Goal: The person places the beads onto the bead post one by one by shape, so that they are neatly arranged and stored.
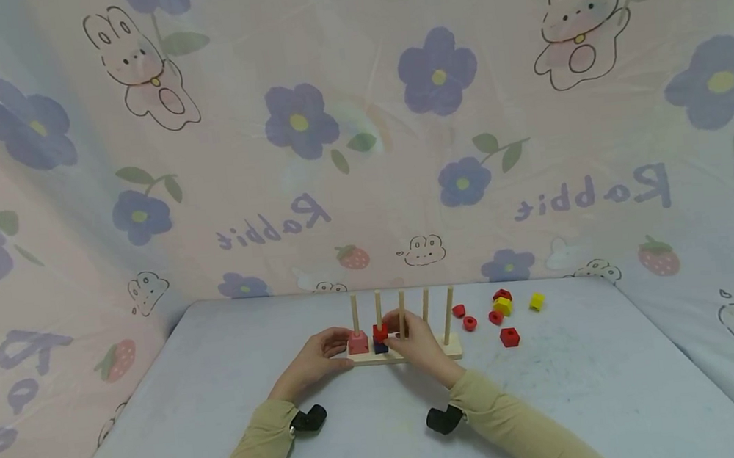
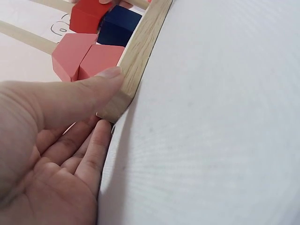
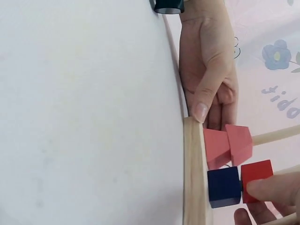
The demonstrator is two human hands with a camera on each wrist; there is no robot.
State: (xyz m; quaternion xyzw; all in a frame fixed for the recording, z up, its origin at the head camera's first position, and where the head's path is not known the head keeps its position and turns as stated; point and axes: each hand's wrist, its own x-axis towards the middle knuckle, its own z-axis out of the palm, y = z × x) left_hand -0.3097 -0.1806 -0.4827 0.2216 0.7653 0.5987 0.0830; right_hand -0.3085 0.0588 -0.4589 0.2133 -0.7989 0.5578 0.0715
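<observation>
A wooden peg stand [image 1: 369, 359] with several upright pegs stands on the table. My left hand [image 1: 313, 359] holds its left end, thumb [image 2: 105, 77] against the front edge and fingers behind. Two pink blocks [image 2: 70, 52] are stacked on the leftmost peg beside that hand. On the second peg sits a dark blue block [image 3: 223, 187], low against the base. Just above it, my right hand [image 1: 420, 343] pinches a red block [image 3: 258, 171] on the same peg, a thin gap showing between the two blocks. Part of the middle of the stand is hidden behind the right hand.
Right of the stand lie loose red blocks [image 1: 510, 337] and yellow blocks [image 1: 536, 302], one yellow block [image 1: 503, 307] close against a red one. A patterned cloth [image 1: 376, 184] hangs behind the white table [image 1: 588, 385].
</observation>
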